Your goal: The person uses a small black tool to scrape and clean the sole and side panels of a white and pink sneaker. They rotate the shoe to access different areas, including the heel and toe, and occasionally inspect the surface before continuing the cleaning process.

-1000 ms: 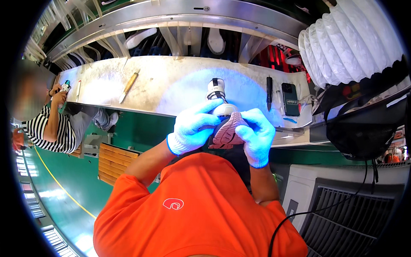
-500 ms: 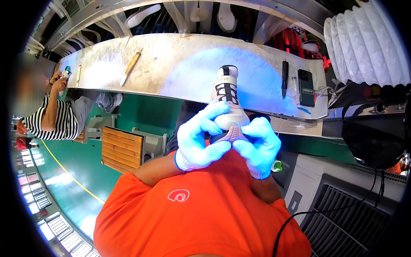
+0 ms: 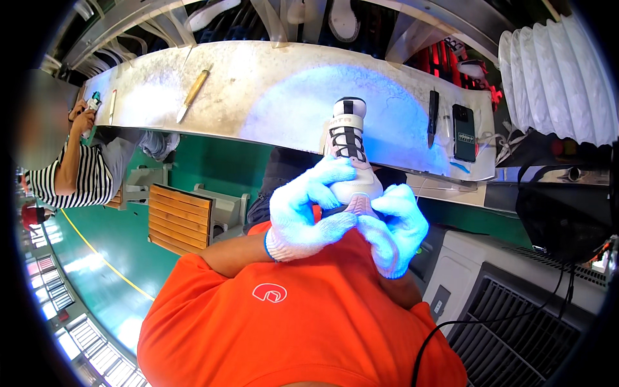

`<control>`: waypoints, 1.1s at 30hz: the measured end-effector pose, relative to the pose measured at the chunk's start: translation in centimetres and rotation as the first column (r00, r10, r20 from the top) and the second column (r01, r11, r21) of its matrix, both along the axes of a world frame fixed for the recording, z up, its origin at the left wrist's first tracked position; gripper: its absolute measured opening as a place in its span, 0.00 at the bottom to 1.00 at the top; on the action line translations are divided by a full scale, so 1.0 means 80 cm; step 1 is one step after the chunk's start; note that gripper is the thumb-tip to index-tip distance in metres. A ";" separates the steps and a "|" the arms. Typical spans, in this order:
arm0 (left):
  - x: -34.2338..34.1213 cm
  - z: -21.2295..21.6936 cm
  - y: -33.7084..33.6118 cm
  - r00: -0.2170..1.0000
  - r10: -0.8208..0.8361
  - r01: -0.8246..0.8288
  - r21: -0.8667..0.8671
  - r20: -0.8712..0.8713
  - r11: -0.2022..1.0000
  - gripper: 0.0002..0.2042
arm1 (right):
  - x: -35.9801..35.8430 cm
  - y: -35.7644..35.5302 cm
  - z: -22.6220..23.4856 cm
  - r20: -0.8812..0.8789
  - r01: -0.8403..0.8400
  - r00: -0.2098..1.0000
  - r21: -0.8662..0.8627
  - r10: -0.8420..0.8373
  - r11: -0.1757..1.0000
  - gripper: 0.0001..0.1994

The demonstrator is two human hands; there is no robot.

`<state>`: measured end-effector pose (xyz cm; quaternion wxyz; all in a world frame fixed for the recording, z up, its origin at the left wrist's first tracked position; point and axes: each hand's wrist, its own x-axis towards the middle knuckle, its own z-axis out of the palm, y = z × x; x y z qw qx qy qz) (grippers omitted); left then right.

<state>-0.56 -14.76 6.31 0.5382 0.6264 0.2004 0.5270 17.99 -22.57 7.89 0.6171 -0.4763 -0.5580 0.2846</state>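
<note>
A white sneaker [image 3: 347, 143] with black laces and a pinkish sole at the toe is held close to my body, its toe toward me and its heel over the bench edge. My left hand [image 3: 308, 209], in a white knit glove lit blue, grips the toe's left side, fingers on the upper and thumb by the sole tip. On the other side my right hand [image 3: 394, 227], gloved alike, is closed at the toe edge, thumb and fingers pinched against the sole. Whether anything small sits between those right fingertips is hidden.
Across the pale workbench [image 3: 225, 97] lie a knife with a wooden handle [image 3: 193, 97], a black pen-like tool [image 3: 432, 119] and a dark phone [image 3: 463, 133]. A white ribbed duct [image 3: 554, 77] hangs at right above a black bag [image 3: 561, 213]. A co-worker in stripes [image 3: 71, 177] sits left.
The view has shifted slightly. My right hand has turned a little, its fingers curling more over the toe edge. My left hand keeps its grip on the sneaker.
</note>
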 end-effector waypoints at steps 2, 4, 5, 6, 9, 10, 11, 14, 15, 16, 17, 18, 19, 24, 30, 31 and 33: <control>0.005 0.001 -0.003 1.000 0.026 -0.026 -0.019 0.006 0.999 0.16 | 0.000 -0.001 -0.001 -0.012 0.013 1.000 -0.018 -0.013 1.000 0.15; 0.006 0.001 -0.002 0.999 0.036 -0.036 -0.024 0.007 0.999 0.16 | -0.001 0.000 0.001 -0.014 0.025 1.000 -0.026 -0.026 0.999 0.16; 0.006 0.001 -0.001 0.999 0.032 -0.031 -0.019 0.004 0.999 0.16 | -0.001 0.000 0.001 -0.011 0.032 0.999 -0.024 -0.032 0.999 0.16; 0.006 0.001 0.000 1.000 0.027 -0.027 -0.014 0.001 1.000 0.16 | -0.001 0.000 0.001 -0.008 0.038 0.999 -0.021 -0.038 0.999 0.16; 0.005 0.004 -0.002 0.997 0.057 -0.057 -0.006 -0.051 0.998 0.17 | -0.002 0.001 -0.001 -0.001 0.050 0.999 -0.008 -0.050 0.999 0.16; 0.005 0.005 -0.002 0.995 0.072 -0.072 0.002 -0.063 0.997 0.17 | -0.002 0.001 -0.001 -0.004 0.053 0.999 -0.011 -0.053 0.999 0.16; 0.007 0.006 -0.002 0.993 0.085 -0.085 0.009 -0.076 0.996 0.17 | -0.003 0.001 -0.002 -0.008 0.057 0.998 -0.016 -0.057 0.998 0.16; 0.010 0.010 0.000 0.995 0.082 -0.083 -0.006 -0.061 0.997 0.18 | -0.002 0.000 0.000 -0.026 0.057 0.998 -0.041 -0.058 0.998 0.16; 0.011 0.011 0.000 0.996 0.074 -0.075 -0.016 -0.047 0.997 0.18 | -0.001 -0.001 0.001 -0.033 0.055 0.998 -0.051 -0.056 0.997 0.16; 0.011 0.011 0.000 0.996 0.070 -0.071 -0.012 -0.054 0.997 0.18 | -0.001 -0.001 0.003 -0.040 0.051 0.998 -0.057 -0.053 0.997 0.16; 0.009 0.010 0.000 0.996 0.064 -0.065 -0.007 -0.063 0.998 0.18 | -0.001 -0.002 0.004 -0.049 0.048 0.998 -0.062 -0.051 0.997 0.15; 0.008 0.010 0.000 0.996 0.058 -0.058 -0.002 -0.071 0.998 0.18 | -0.001 -0.002 0.005 -0.058 0.046 0.997 -0.067 -0.050 0.997 0.15; 0.007 0.008 0.001 0.996 0.048 -0.048 0.005 -0.075 0.999 0.18 | 0.000 -0.003 0.004 -0.041 0.040 0.998 -0.060 -0.043 0.997 0.15; 0.004 0.012 -0.003 0.996 0.042 -0.051 -0.118 -0.082 0.992 0.18 | 0.009 -0.005 0.009 0.106 -0.009 0.994 -0.066 0.016 0.998 0.20; -0.020 0.010 0.026 0.974 -0.195 0.177 -0.145 -0.120 0.974 0.24 | -0.031 -0.006 0.003 -0.186 0.145 0.963 -0.247 -0.194 0.958 0.34; -0.026 0.007 0.034 0.948 -0.268 0.242 -0.163 -0.169 0.957 0.31 | -0.024 -0.005 0.004 -0.118 0.116 0.982 -0.255 -0.150 0.960 0.37; -0.027 0.009 0.042 0.932 -0.306 0.275 -0.171 -0.193 0.946 0.33 | -0.027 0.003 0.003 -0.028 0.140 0.989 -0.173 -0.147 0.975 0.37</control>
